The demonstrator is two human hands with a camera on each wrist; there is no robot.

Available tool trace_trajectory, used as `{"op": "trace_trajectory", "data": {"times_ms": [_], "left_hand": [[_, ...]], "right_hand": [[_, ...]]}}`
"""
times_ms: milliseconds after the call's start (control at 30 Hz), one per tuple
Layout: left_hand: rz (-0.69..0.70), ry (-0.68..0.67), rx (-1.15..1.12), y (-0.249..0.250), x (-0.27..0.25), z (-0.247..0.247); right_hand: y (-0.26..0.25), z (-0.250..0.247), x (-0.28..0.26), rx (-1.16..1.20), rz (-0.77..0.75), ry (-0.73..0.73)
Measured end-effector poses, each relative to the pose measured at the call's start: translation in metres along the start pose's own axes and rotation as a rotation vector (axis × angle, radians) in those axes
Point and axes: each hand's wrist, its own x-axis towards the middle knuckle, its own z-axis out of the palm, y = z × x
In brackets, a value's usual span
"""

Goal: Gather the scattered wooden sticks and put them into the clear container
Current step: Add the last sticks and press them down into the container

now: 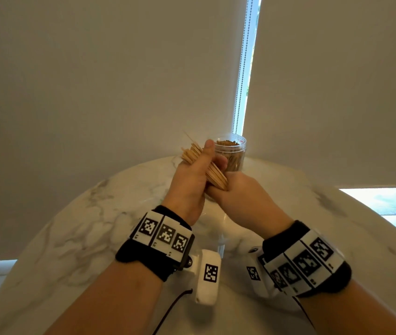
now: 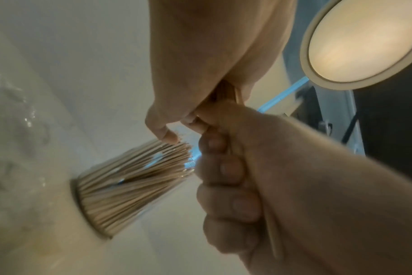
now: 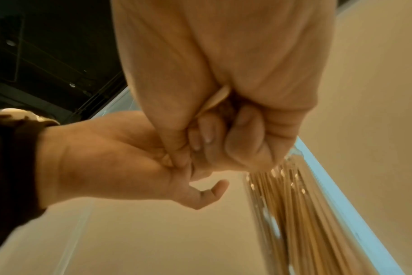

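The sticks (image 1: 193, 153) in hand form a thin, pale wooden bundle, tilted — upper tips fanned up and left, one stray tip poking higher, lower ends cut flush — held just in front-left of the container (image 1: 236, 151). The container is a clear, round, lidless jar standing upright at the far edge of the table (image 1: 83, 213), already packed with upright sticks whose tips sit just below its rim.

A round marble table (image 1: 76, 226), white with grey veins, sits right against pale roller blinds (image 1: 100, 76). Daylight slips through the gap (image 1: 252, 56) between them, where a bead chain (image 1: 241, 68) hangs. A round lamp (image 2: 362, 41) glows overhead.
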Motion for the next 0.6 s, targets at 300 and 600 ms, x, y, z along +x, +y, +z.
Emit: {"op": "trace_trajectory", "data": {"times_ms": [300,600], "left_hand": [[0.005,0.124,0.001,0.027,0.005,-0.01],[0.081,0.046,0.449,0.015,0.004,-0.004]], "right_hand": [[0.001,-0.028,-0.004,-0.309,0.014,-0.035],[0.001,-0.029,-0.001,-0.287,0.1,-0.028]]}}
